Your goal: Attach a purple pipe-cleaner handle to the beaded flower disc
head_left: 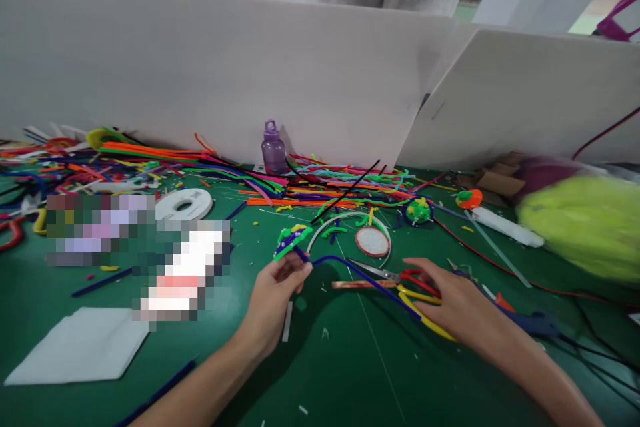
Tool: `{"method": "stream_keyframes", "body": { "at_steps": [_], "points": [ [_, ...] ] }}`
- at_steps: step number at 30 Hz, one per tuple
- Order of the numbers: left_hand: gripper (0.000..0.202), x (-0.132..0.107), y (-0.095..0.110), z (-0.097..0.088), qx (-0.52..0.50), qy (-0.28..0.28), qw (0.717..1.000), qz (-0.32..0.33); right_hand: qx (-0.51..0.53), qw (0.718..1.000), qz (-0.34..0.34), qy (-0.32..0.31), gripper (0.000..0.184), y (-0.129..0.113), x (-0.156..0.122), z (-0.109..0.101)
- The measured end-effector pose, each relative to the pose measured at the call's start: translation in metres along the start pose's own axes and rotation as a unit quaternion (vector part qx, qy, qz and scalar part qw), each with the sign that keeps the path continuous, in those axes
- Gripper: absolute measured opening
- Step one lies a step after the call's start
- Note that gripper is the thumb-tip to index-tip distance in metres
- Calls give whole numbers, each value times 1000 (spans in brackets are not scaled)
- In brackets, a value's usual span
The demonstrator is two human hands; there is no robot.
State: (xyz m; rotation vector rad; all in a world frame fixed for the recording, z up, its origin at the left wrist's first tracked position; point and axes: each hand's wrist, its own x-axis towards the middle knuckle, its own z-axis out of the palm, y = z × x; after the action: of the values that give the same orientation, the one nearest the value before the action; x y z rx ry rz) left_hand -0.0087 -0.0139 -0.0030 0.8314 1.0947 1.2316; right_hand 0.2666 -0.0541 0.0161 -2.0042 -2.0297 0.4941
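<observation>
My left hand pinches a small pipe-cleaner piece in blue and green with white and yellow bits. From those fingers a long dark blue pipe cleaner arches to the right, its end near my right hand. My right hand has its thumb and fingers apart around the red handles of scissors, whose blades point left. Whether the fingers touch the handles is hard to tell. Yellow strips lie under that hand, and a reddish-brown stick lies by the blades.
Behind the hands are a pale ring, a round white disc with a red rim and a green pipe-cleaner ball. Bundled pipe cleaners and a purple bottle stand farther back. White spool left; yellow-green bag right.
</observation>
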Motion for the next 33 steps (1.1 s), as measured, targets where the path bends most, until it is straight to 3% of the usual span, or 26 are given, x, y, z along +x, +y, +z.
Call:
{"method": "stream_keyframes", "body": {
  "at_steps": [5,7,10,13,16,19,21,24,29,33],
  "points": [
    [26,0,1,2,-48,-6,999,6,-5,1000,-6,1,48,6,-1,-7],
    [27,0,2,3,-55,-9,998,7,-16,999,0,27,45,7,-1,-10],
    [28,-1,2,3,-57,-5,998,2,-17,992,59,106,39,3,2,-11],
    [26,0,0,1,-41,2,999,8,140,977,79,140,53,-6,5,-8],
    [21,1,-2,-2,-22,-4,1000,18,381,921,55,51,70,-18,3,-5],
    [19,2,-2,-3,-26,-11,999,22,481,876,31,-23,70,-28,-3,-1],
    [18,2,-1,-3,-45,-11,999,23,467,883,1,-43,71,-30,-4,2],
    [17,2,3,-3,-100,-6,995,24,397,916,-27,-50,65,-30,-1,8],
    [16,5,8,-3,-194,-8,981,16,227,974,-8,-5,49,-31,4,14],
    [17,7,9,-4,-216,-10,976,9,183,983,-22,-19,43,-42,0,13]
  ]
}}
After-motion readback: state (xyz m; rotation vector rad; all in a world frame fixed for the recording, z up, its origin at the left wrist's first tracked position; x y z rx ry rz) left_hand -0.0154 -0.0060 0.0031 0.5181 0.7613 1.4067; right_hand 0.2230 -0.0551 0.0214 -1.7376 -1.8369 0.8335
